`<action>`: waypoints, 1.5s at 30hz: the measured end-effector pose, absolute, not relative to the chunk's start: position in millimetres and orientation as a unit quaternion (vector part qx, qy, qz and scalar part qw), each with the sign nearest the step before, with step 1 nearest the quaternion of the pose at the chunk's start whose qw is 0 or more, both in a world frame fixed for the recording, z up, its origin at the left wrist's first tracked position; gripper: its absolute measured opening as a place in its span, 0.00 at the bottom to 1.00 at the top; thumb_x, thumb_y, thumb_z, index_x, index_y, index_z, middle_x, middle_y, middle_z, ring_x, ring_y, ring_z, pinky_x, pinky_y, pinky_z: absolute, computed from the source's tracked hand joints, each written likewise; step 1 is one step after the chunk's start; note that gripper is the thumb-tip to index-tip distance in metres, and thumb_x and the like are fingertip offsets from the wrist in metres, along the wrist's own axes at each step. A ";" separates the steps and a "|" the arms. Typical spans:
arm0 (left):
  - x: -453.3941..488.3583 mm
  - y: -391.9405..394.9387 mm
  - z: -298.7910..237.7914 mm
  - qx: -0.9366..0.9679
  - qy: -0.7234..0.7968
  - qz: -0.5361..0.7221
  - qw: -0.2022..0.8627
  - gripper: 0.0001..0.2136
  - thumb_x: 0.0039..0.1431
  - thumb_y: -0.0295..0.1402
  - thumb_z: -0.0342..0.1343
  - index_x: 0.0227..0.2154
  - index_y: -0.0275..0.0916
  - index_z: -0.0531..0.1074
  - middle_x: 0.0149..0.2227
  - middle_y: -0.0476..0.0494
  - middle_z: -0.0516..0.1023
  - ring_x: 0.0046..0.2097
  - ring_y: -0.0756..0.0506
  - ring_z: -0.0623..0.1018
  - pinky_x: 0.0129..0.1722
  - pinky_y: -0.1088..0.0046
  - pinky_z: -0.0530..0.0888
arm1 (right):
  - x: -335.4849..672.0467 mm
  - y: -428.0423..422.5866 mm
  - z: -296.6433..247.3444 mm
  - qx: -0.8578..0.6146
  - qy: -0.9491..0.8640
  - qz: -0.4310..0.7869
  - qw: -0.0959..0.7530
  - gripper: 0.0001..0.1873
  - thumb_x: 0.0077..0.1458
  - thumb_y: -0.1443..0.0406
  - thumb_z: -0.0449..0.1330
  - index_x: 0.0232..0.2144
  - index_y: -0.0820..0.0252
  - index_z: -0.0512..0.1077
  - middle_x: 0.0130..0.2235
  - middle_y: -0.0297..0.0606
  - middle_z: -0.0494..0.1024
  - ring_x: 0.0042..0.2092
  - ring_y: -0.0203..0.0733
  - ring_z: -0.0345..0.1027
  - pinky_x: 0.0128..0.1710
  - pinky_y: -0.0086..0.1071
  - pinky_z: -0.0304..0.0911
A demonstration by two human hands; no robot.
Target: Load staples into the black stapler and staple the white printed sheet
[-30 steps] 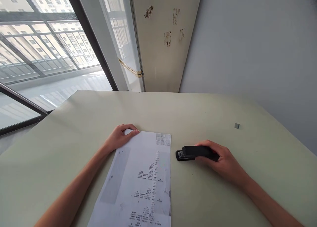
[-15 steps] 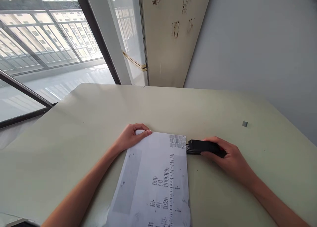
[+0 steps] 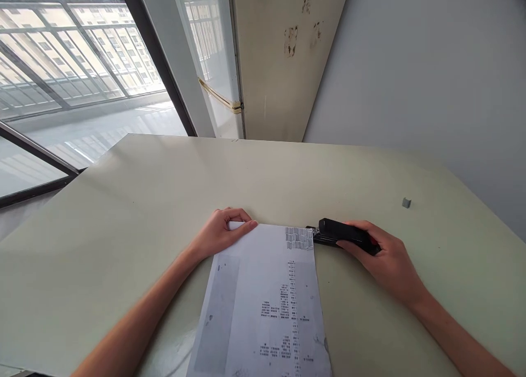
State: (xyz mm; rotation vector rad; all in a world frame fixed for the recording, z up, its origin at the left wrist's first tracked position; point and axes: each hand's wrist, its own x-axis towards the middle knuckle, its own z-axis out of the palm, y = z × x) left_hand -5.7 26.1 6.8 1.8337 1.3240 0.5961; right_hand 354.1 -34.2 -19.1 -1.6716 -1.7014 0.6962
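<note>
Printed paper (image 3: 250, 289) lies on the pale table, its far edge pinched at the left corner between the thumb and fingers of my left hand (image 3: 226, 232). Whether it is one sheet or a stack I cannot tell. My right hand (image 3: 384, 256) is wrapped round a black stapler (image 3: 343, 234), which points left toward the paper's far right corner. The stapler's jaw is apart, and its nose end reaches the paper's corner, partly behind it. A patch of dense print covers that corner.
The table (image 3: 279, 185) has angled far corners. A small grey block (image 3: 406, 203) lies on its right side. Beyond stand a fridge with a gold handle (image 3: 222, 97), a grey wall (image 3: 419, 64) and a window with a railing (image 3: 82, 53).
The stapler has shifted slightly right and away from me, and it now tilts, its nose toward the far side. The paper and my left hand have moved a little to the right.
</note>
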 end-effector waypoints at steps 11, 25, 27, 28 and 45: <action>-2.4 23.3 5.4 0.722 0.525 0.235 0.385 0.17 0.65 0.50 0.57 0.31 0.44 0.80 0.37 0.48 0.84 0.42 0.42 0.80 0.46 0.65 0.75 | 352.6 -34.1 -18.9 -0.636 -0.649 0.272 0.317 0.21 0.58 0.44 0.66 0.46 0.47 0.77 0.41 0.34 0.84 0.37 0.45 0.75 0.36 0.37 0.71; 1.8 25.1 -0.2 0.738 0.525 0.230 0.357 0.17 0.64 0.52 0.57 0.30 0.45 0.80 0.34 0.48 0.84 0.41 0.41 0.78 0.53 0.59 0.73 | 354.4 -29.8 -5.5 -0.621 -0.674 0.301 0.263 0.23 0.61 0.42 0.61 0.51 0.45 0.76 0.49 0.38 0.83 0.40 0.49 0.75 0.37 0.39 0.71; 2.7 26.0 -2.1 0.743 0.523 0.228 0.350 0.17 0.64 0.51 0.57 0.30 0.45 0.79 0.33 0.48 0.84 0.40 0.41 0.78 0.55 0.58 0.72 | 353.6 -24.9 3.2 -0.627 -0.676 0.297 0.248 0.24 0.63 0.41 0.58 0.52 0.44 0.76 0.52 0.38 0.82 0.41 0.49 0.75 0.36 0.38 0.71; 3.0 26.5 -2.7 0.746 0.521 0.227 0.346 0.17 0.64 0.51 0.57 0.30 0.45 0.79 0.33 0.49 0.84 0.40 0.41 0.78 0.56 0.57 0.71 | 351.8 -21.9 7.8 -0.632 -0.672 0.298 0.244 0.24 0.65 0.41 0.55 0.53 0.44 0.76 0.53 0.38 0.82 0.42 0.49 0.76 0.36 0.38 0.71; 7.2 27.2 -5.1 0.760 0.510 0.231 0.331 0.15 0.64 0.49 0.56 0.30 0.46 0.78 0.33 0.51 0.84 0.39 0.41 0.77 0.55 0.55 0.70 | 300.2 19.5 25.7 -0.614 -0.738 0.230 0.162 0.31 0.72 0.42 0.38 0.53 0.43 0.76 0.45 0.38 0.83 0.46 0.51 0.77 0.39 0.38 0.70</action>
